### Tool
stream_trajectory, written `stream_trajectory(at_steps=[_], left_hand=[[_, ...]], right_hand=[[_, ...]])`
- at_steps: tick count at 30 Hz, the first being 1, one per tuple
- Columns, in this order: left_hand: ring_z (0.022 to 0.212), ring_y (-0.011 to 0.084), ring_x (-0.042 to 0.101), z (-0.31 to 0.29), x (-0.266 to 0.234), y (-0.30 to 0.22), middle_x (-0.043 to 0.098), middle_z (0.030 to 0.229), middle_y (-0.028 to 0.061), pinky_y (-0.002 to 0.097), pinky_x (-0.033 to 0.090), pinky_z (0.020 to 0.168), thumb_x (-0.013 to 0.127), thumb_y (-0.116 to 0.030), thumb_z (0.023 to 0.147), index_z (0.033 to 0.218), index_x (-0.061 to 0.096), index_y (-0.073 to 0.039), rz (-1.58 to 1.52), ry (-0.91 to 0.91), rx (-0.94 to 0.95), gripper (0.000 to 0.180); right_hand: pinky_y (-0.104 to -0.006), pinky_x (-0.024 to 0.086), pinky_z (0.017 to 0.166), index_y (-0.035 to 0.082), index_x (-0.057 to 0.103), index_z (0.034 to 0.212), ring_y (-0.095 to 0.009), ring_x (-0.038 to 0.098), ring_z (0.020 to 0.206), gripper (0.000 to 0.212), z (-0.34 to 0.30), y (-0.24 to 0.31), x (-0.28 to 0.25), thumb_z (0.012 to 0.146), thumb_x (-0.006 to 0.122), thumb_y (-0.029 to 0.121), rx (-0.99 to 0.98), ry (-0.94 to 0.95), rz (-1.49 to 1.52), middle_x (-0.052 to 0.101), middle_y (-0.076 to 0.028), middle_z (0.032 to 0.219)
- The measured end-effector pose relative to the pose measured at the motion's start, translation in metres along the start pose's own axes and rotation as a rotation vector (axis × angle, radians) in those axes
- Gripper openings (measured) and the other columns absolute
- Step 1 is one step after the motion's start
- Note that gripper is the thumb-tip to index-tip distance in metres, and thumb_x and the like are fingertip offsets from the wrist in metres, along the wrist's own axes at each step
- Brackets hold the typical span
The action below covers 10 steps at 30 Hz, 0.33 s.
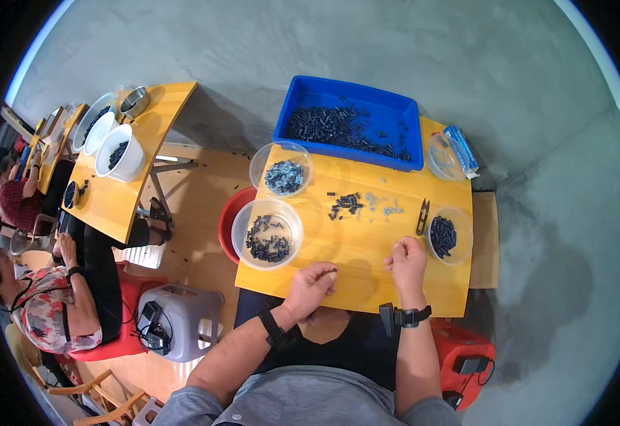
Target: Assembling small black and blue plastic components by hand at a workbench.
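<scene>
My left hand (310, 290) is over the front edge of the yellow table, thumb and fingers pinched on a small black piece (334, 270). My right hand (406, 260) is curled closed left of a clear tub (466, 246) of black pieces; what its fingers hold, if anything, is hidden. Beyond it lies a pair of black thread snips (422, 216). Loose black pieces (345, 204) and small clear pieces (384, 206) are scattered mid-table. On the left stand a clear tub (239, 234) with black pieces and another tub (254, 167) with grey-blue pieces.
A blue tray (413, 142) of black pieces spans the table's far edge. Beside it are a clear container (443, 157) and a blue box (462, 150). A red bucket (228, 226) stands left, below the tabletop. Other people sit at tables on the left.
</scene>
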<state>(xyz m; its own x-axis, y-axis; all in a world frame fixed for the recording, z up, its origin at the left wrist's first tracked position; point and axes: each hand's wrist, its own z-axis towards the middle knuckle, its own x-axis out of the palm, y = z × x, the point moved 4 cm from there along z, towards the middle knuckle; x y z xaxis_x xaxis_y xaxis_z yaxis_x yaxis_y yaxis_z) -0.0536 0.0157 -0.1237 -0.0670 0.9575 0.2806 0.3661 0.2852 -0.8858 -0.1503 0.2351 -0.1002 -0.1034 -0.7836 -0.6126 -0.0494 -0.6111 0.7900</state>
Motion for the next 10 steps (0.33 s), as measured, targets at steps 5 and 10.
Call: stream_trajectory(at_steps=[5, 10], left_hand=[[0.071, 0.0093, 0.06, -0.018, 0.019, -0.036, 0.061, 0.082, 0.0025, 0.0231, 0.051, 0.066, 0.054, -0.008, 0.093, 0.102, 0.058, 0.0, -0.054, 0.082, 0.072, 0.012], [0.078, 0.0106, 0.06, -0.033, 0.027, -0.082, 0.061, 0.087, 0.0032, 0.0239, 0.05, 0.07, 0.055, -0.011, 0.094, 0.104, 0.057, 0.0, -0.108, 0.137, 0.133, 0.015]], right_hand=[[-0.0303, 0.055, 0.055, 0.001, 0.055, 0.1, -0.014, 0.061, 0.063, 0.011, -0.025, 0.052, -0.001, 0.093, 0.051, 0.006, 0.282, 0.207, 1.005, 0.058, -0.005, 0.082], [-0.0322, 0.056, 0.056, 0.002, 0.053, 0.109, -0.017, 0.063, 0.066, 0.017, -0.03, 0.081, -0.005, 0.093, 0.053, 0.009, 0.227, 0.35, 1.177, 0.06, -0.007, 0.087]])
